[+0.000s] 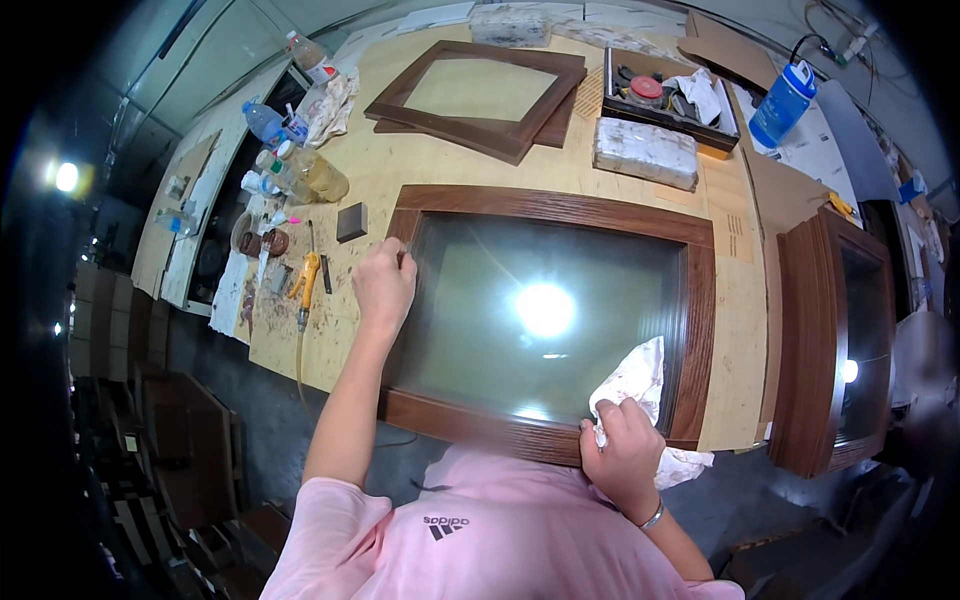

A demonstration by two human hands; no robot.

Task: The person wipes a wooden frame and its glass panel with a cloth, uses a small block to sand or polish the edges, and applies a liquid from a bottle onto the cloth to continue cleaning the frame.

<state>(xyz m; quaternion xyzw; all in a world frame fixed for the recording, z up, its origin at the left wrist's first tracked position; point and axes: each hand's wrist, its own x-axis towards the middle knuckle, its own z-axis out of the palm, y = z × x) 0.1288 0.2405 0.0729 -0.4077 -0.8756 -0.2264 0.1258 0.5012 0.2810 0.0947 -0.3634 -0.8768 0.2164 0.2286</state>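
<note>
A brown wood-framed glass panel (562, 205) lies flat in front of me, a lamp's glare on its glass. My right hand (622, 452) grips a crumpled white cloth (635, 380), stained in places, at the panel's lower right corner. The cloth's upper part lies over the glass and another fold hangs below the hand. My left hand (383, 288) is closed over the panel's left rail, fingers curled. Whatever those fingers hold, if anything, is hidden. Nearest to it are a dark square block (351, 222), a thin black strip (326, 275) and a yellow tool with a hose (308, 285).
Further back lie stacked brown frames (400, 75), a box of tools (720, 130) and a wrapped white block (645, 152). Several bottles (322, 175) and small pots (275, 242) line the left edge. A blue bottle (783, 105) stands far right, above another framed piece (808, 340).
</note>
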